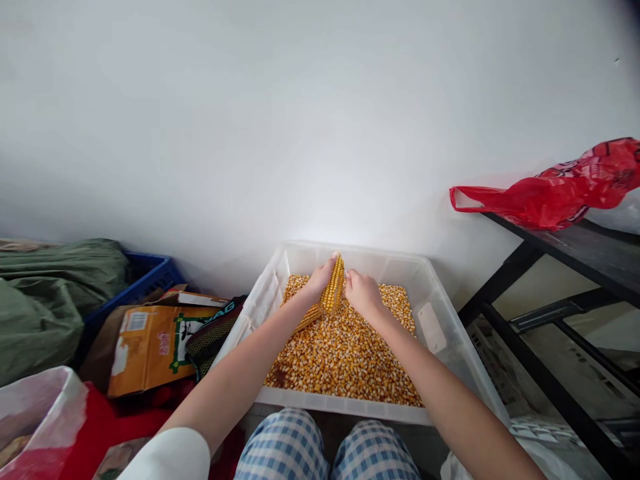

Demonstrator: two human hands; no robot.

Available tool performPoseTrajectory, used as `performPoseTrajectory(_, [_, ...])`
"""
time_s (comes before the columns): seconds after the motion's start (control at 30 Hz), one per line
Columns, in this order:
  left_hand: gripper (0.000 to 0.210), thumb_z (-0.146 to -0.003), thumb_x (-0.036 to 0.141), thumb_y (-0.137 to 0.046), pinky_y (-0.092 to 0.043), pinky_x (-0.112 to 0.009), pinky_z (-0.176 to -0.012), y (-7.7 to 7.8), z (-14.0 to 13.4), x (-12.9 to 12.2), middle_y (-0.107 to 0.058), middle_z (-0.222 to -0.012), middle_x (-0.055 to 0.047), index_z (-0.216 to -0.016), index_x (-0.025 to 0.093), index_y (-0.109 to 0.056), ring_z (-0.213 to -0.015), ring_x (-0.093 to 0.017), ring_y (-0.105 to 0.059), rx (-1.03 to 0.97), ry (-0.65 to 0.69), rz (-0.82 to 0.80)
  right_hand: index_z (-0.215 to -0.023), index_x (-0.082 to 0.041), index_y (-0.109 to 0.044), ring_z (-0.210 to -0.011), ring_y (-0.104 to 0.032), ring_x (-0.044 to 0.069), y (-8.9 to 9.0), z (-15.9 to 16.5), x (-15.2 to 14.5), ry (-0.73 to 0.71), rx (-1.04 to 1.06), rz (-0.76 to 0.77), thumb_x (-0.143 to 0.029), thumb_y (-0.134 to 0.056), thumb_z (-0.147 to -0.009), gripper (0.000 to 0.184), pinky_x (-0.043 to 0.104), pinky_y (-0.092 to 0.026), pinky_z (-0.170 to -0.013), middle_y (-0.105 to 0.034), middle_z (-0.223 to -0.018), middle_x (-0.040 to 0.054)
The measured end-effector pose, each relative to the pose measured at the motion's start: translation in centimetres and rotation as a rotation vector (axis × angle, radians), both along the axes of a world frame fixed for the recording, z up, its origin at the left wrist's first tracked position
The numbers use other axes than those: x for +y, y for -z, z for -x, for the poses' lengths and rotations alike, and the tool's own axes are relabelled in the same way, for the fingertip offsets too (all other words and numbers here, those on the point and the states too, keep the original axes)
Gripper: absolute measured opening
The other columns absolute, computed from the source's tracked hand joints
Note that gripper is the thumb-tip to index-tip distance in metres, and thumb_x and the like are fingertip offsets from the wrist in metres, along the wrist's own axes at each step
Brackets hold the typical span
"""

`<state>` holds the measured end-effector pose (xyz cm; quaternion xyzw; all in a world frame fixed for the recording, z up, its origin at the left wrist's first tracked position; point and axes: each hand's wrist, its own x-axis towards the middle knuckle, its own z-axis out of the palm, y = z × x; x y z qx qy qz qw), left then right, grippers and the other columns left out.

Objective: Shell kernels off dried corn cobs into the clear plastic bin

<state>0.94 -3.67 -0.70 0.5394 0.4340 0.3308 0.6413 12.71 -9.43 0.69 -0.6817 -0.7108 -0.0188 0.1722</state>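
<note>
My left hand (pixel 321 276) is wrapped round an ear of corn (pixel 333 288), which stands nearly upright with its yellow kernel rows showing. Just to its right, my right hand (pixel 362 291) is closed, its fingertips close to the ear's side. A small dark tip seems to show at those fingers, too small to name. Below both hands, loose corn kernels (pixel 345 360) fill much of a translucent plastic bin (pixel 453 333). A second ear of corn (pixel 307 319) lies on the kernels under my left forearm, partly hidden.
To the left are a blue crate (pixel 157 270) with green cloth (pixel 60 293), an orange cardboard box (pixel 145 347) and a red-and-white bag (pixel 55 420). At right, a black-framed table (pixel 590 253) carries a red plastic bag (pixel 555 193). A white wall (pixel 300 120) rises behind the bin.
</note>
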Motion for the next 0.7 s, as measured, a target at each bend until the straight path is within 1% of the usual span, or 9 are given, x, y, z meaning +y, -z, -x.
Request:
performPoseTrajectory(0.1, [0.058,-0.075,0.069,-0.038,-0.05,-0.029,-0.061,0.1,-0.3,-0.1,-0.064,-0.067,-0.006,-0.081,0.015,-0.059,-0.061,-0.018,-0.061,-0.185,-0.032,0.118,-0.089,-0.017,-0.059,-0.069,-0.061,0.019,0.2,-0.1,0.1,-0.01,0.024,-0.012,-0.027,-0.028,-0.093,0.033,0.026,-0.028,-0.056,-0.066,-0.078,0.008])
performPoseTrajectory(0.17, [0.055,-0.076,0.067,-0.04,-0.049,-0.028,-0.059,0.0,-0.2,-0.1,-0.064,-0.065,-0.005,-0.076,0.016,-0.058,-0.057,-0.016,-0.059,-0.233,-0.001,0.143,-0.087,-0.017,-0.059,-0.069,-0.06,0.018,0.1,-0.3,0.2,-0.014,0.035,-0.02,-0.028,-0.028,-0.093,0.033,0.026,-0.027,-0.056,-0.066,-0.078,0.0077])
performPoseTrajectory(0.23, [0.055,-0.076,0.067,-0.039,-0.049,-0.027,-0.057,-0.2,0.0,0.0,-0.064,-0.064,-0.005,-0.074,0.016,-0.058,-0.055,-0.015,-0.059,-0.253,0.035,0.133,-0.087,-0.017,-0.06,-0.068,-0.059,0.017,0.0,-0.6,0.2,-0.015,0.04,-0.036,-0.03,-0.028,-0.093,0.035,0.026,-0.026,-0.056,-0.066,-0.077,0.0075])
performPoseTrajectory(0.33, [0.056,-0.076,0.068,-0.038,-0.049,-0.027,-0.053,-0.4,0.2,0.3,-0.063,-0.063,-0.005,-0.075,0.015,-0.058,-0.053,-0.015,-0.059,-0.263,0.076,0.13,-0.087,-0.017,-0.06,-0.065,-0.058,0.016,-0.1,-0.8,0.2,-0.023,0.055,-0.062,-0.032,-0.028,-0.094,0.036,0.026,-0.024,-0.055,-0.066,-0.077,0.0069])
performPoseTrajectory(0.43, [0.057,-0.075,0.069,-0.038,-0.05,-0.028,-0.053,-0.5,0.4,0.5,-0.063,-0.062,-0.004,-0.078,0.016,-0.058,-0.052,-0.016,-0.059,-0.253,0.088,0.137,-0.086,-0.017,-0.06,-0.063,-0.056,0.015,-0.2,-0.9,0.1,-0.041,0.07,-0.084,-0.034,-0.026,-0.094,0.038,0.026,-0.022,-0.055,-0.065,-0.074,0.0069])
performPoseTrajectory(0.57, [0.058,-0.075,0.069,-0.036,-0.051,-0.029,-0.055,-0.8,0.5,0.4,-0.063,-0.063,-0.005,-0.084,0.016,-0.057,-0.053,-0.016,-0.06,-0.225,0.086,0.128,-0.083,-0.017,-0.059,-0.061,-0.055,0.015,-0.3,-1.0,-0.1,-0.068,0.075,-0.117,-0.034,-0.026,-0.094,0.039,0.026,-0.021,-0.055,-0.064,-0.072,0.007])
performPoseTrajectory(0.7, [0.06,-0.075,0.071,-0.034,-0.05,-0.028,-0.05,-1.4,0.9,0.3,-0.061,-0.059,-0.004,-0.085,0.016,-0.056,-0.05,-0.017,-0.059,-0.184,0.049,0.126,-0.084,-0.016,-0.058,-0.06,-0.054,0.015,-0.6,-1.2,-0.3,-0.113,0.07,-0.173,-0.032,-0.027,-0.093,0.036,0.025,-0.021,-0.056,-0.063,-0.07,0.0069])
